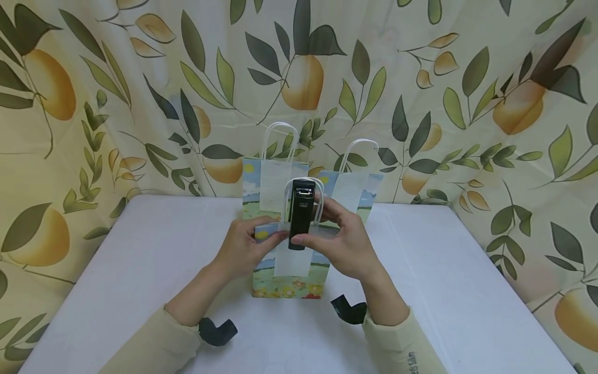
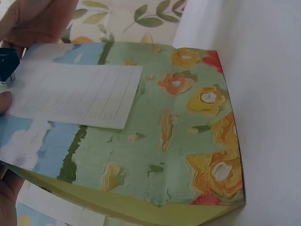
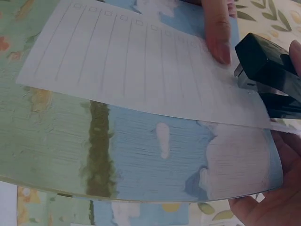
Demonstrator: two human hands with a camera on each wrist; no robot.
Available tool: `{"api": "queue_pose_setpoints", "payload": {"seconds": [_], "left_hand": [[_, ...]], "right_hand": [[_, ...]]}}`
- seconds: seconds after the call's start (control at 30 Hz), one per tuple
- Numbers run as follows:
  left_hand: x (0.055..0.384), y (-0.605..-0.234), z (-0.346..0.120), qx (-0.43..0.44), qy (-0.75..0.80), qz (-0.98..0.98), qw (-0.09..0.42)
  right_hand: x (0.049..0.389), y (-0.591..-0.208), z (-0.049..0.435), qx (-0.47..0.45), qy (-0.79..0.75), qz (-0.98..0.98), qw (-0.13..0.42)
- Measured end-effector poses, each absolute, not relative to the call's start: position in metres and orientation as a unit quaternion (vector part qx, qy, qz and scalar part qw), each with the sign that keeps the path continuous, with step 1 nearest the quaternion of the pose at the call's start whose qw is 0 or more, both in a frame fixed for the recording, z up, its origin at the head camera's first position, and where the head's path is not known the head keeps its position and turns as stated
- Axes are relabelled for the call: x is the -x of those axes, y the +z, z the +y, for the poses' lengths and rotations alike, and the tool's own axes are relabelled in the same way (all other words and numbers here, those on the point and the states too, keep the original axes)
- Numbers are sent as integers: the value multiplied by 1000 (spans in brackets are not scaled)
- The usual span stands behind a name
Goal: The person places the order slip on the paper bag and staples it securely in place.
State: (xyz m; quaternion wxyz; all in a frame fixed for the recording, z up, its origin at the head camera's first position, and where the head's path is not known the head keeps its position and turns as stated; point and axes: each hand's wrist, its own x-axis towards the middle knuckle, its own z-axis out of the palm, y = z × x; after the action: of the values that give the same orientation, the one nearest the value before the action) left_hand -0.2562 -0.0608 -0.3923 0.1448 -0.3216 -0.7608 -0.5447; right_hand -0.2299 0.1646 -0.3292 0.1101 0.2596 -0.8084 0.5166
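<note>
A paper gift bag [image 1: 289, 289] painted with sky, grass and flowers stands upright between the hands. Against its front lies a white lined sheet [image 3: 117, 61] with small checkbox squares along one side. My right hand [image 1: 348, 240] grips a black stapler [image 1: 302, 208], its jaws at the top edge of bag and sheet. The left hand [image 1: 244, 245] pinches the bag's upper left edge, thumb in front beside the stapler. At the left wrist view's edge, only the stapler's dark tip [image 2: 7, 66] shows. Whether a staple is in the paper cannot be seen.
Behind stand two similar bags, one at back left [image 1: 251, 192] and one at back right [image 1: 369, 192], each with white handles and a white sheet. They rest on a white-covered table [image 1: 420, 270]. A fruit-patterned curtain [image 1: 205, 62] hangs behind it.
</note>
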Motion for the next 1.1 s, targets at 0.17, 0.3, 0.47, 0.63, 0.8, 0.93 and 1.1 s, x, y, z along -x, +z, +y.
{"api": "queue_pose_setpoints", "payload": {"seconds": [0.17,0.3,0.47,0.63,0.8,0.93,1.1], "left_hand": [[257,-393,-62,330,-541,-762,132],[258,-392,-64,343,-535,-762,122],[258,-391,-66,358,-524,-765,115],[258,-389,-67,358,-519,-768,108],[258,-389,-67,367,-521,-763,106],[258,-388,-66,370,-519,-763,109],[258,-389,-66,361,-518,-768,106]], "right_hand": [[231,-332,165,-258,521,-807,100],[231,-332,166,-261,521,-807,97],[231,-332,167,-265,518,-807,98],[230,-332,167,-268,516,-808,99],[230,-331,168,-269,513,-809,103],[231,-331,169,-269,511,-809,111],[233,-332,169,-274,520,-802,107]]}}
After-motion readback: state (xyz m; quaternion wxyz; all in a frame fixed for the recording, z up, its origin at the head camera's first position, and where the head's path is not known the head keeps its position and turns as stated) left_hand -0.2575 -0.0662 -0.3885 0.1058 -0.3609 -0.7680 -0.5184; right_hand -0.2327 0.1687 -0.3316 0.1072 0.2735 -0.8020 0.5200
